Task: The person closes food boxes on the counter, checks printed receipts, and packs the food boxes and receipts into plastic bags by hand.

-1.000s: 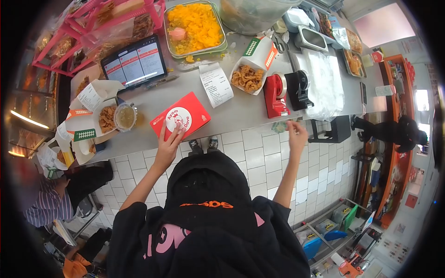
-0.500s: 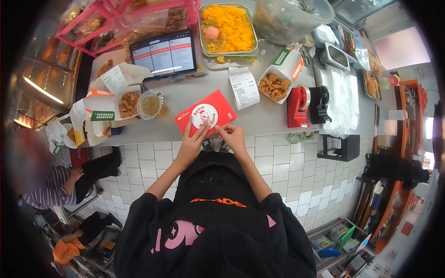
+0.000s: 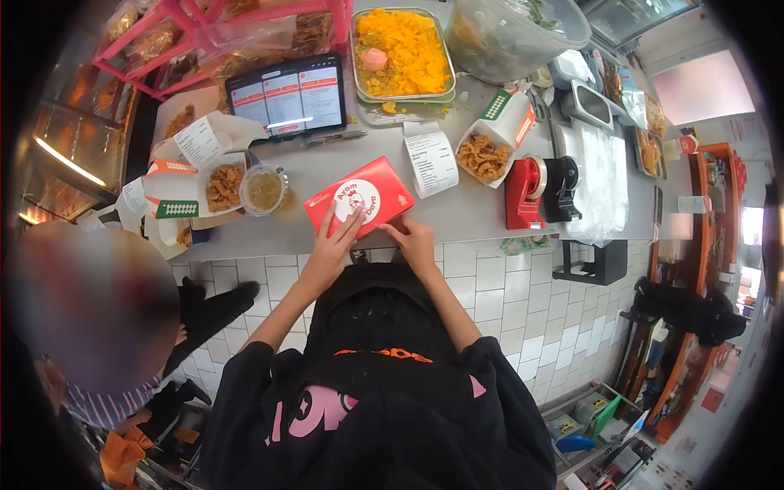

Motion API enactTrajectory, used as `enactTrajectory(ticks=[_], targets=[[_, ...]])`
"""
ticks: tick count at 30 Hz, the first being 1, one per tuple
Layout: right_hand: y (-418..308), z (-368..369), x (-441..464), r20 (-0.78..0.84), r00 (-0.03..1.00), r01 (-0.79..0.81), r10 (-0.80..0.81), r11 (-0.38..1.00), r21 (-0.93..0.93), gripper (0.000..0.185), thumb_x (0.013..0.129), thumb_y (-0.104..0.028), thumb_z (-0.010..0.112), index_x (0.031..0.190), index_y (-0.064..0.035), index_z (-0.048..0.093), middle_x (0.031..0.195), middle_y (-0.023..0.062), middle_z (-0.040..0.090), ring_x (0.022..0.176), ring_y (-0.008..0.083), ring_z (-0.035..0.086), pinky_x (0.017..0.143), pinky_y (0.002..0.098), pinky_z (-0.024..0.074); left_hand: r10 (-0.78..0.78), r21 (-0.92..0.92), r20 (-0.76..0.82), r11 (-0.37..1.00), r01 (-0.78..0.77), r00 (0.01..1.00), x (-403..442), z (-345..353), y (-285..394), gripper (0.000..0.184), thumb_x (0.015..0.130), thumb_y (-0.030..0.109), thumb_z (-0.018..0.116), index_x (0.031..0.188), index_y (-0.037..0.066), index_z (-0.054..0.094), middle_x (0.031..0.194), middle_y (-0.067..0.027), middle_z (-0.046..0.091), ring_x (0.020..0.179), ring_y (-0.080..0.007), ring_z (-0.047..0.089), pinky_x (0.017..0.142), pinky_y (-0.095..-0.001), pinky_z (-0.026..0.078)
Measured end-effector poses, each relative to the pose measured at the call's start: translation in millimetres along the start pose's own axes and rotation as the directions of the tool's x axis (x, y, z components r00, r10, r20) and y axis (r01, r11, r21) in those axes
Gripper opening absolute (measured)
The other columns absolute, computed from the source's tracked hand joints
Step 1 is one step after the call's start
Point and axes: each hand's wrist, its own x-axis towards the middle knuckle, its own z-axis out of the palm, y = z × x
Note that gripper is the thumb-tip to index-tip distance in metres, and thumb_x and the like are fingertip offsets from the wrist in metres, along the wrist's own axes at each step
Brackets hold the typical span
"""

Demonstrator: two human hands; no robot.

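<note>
A red cardboard food box (image 3: 385,180) with a round white label lies at the counter's front edge. My left hand (image 3: 330,251) rests across its top, fingers stretched out over the label. At the box's near right corner, the thumb and fingertips of my right hand (image 3: 415,243) are closed on the edge. A dark gap shows under the lid there. Behind the box is a printed receipt (image 3: 429,160). A clear lidded cup of broth (image 3: 264,189) stands to its left. To the right, an open carton of fried pieces (image 3: 483,157) stands near a red tape dispenser (image 3: 524,196).
A tablet (image 3: 286,96) and a tray of yellow shredded food (image 3: 404,53) are at the back. More open cartons (image 3: 175,186) stand on the left. A black tape dispenser (image 3: 563,189) and plastic bags (image 3: 600,180) lie right. Another person (image 3: 106,392) is at lower left.
The box looks thicker, with its near right side raised and a dark gap showing. My hands stay at it. The person at left has come closer, covering some cartons.
</note>
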Motion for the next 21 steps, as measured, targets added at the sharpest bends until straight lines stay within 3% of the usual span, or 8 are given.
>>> enactTrajectory(ticks=[2, 5, 9, 11, 12, 14, 18, 21], targets=[[20, -11, 10, -0.022, 0.958, 0.258, -0.286, 0.893, -0.369, 0.028, 0.079, -0.021, 0.067, 0.065, -0.0016, 0.052, 0.056, 0.0100, 0.051, 0.046, 0.0222, 0.048, 0.045, 0.0312, 0.0378, -0.041, -0.110, -0.011, 0.993, 0.040, 0.999, 6, -8, 1, 0.057, 0.078, -0.004, 0.054, 0.132, 0.009, 0.041, 0.138, -0.0040, 0.038, 0.132, -0.0352, 0.020, 0.105, -0.0424, 0.027], [28, -51, 25, -0.196, 0.925, 0.192, -0.326, 0.845, -0.499, 0.028, 0.082, -0.019, 0.063, 0.063, -0.0032, 0.049, 0.055, 0.0108, 0.050, 0.047, 0.0300, 0.045, 0.046, 0.0358, 0.0366, -0.081, -0.125, -0.026, 0.989, 0.077, 0.996, 13, -17, -6, 0.053, 0.076, -0.004, 0.057, 0.127, 0.010, 0.048, 0.135, -0.0038, 0.042, 0.132, -0.0343, 0.021, 0.106, -0.0416, 0.026], [18, -163, 84, -0.432, 0.841, 0.183, -0.325, 0.923, -0.338, 0.021, 0.086, -0.011, 0.055, 0.070, 0.0012, 0.049, 0.065, 0.0160, 0.052, 0.060, 0.0309, 0.052, 0.053, 0.0381, 0.0378, -0.205, -0.004, -0.055, 0.979, 0.205, 0.977, 30, -23, 14, 0.041, 0.076, 0.001, 0.059, 0.116, 0.009, 0.055, 0.122, -0.0035, 0.052, 0.129, -0.0341, 0.027, 0.105, -0.0413, 0.028], [27, -207, 124, -0.466, 0.817, 0.121, -0.340, 0.891, -0.437, 0.025, 0.087, -0.018, 0.054, 0.099, 0.0050, 0.053, 0.075, 0.0195, 0.058, 0.076, 0.0348, 0.057, 0.064, 0.0410, 0.0448, -0.145, 0.117, -0.247, 0.977, 0.178, 0.958, 51, -12, 22, 0.029, 0.081, 0.006, 0.054, 0.110, 0.006, 0.057, 0.111, -0.0081, 0.056, 0.121, -0.0332, 0.039, 0.097, -0.0392, 0.035], [35, -216, 144, -0.463, 0.818, 0.127, -0.341, 0.892, -0.434, 0.025, 0.087, -0.018, 0.054, 0.099, 0.0050, 0.053, 0.075, 0.0195, 0.058, 0.076, 0.0348, 0.057, 0.064, 0.0410, 0.0448, -0.149, 0.121, -0.250, 0.976, 0.183, 0.957, 68, -6, 30, 0.029, 0.081, 0.006, 0.054, 0.110, 0.006, 0.057, 0.111, -0.0081, 0.056, 0.121, -0.0332, 0.039, 0.097, -0.0392, 0.035], [44, -227, 178, -0.299, 0.947, -0.124, -0.117, 0.725, -0.677, 0.048, 0.084, -0.030, 0.058, 0.107, 0.0101, 0.048, 0.082, 0.0247, 0.060, 0.081, 0.0390, 0.058, 0.069, 0.0444, 0.0473, -0.341, -0.415, -0.111, 0.869, 0.268, 0.934, 110, 9, 54, 0.023, 0.085, 0.008, 0.049, 0.107, 0.003, 0.057, 0.106, -0.0130, 0.057, 0.109, -0.0327, 0.048, 0.090, -0.0376, 0.039], [60, -215, 218, -0.196, 0.974, -0.208, 0.113, 0.783, -0.586, 0.056, 0.079, -0.033, 0.060, 0.105, 0.0145, 0.044, 0.081, 0.0246, 0.061, 0.077, 0.0393, 0.059, 0.068, 0.0435, 0.0472, -0.174, -0.523, -0.068, 0.844, 0.113, 0.982, 195, 52, 93, 0.026, 0.088, 0.013, 0.048, 0.108, -0.001, 0.054, 0.109, -0.0186, 0.054, 0.102, -0.0345, 0.052, 0.088, -0.0375, 0.041], [88, -206, 237, -0.100, 0.995, -0.046, -0.009, 0.845, -0.534, 0.056, 0.075, -0.031, 0.065, 0.106, 0.0115, 0.045, 0.084, 0.0262, 0.061, 0.076, 0.0399, 0.061, 0.068, 0.0439, 0.0493, -0.118, -0.255, -0.371, 0.967, 0.021, 0.921, 257, 107, 73, 0.044, 0.086, 0.023, 0.053, 0.117, -0.006, 0.044, 0.113, -0.0225, 0.051, 0.099, -0.0385, 0.053, 0.085, -0.0408, 0.043]])
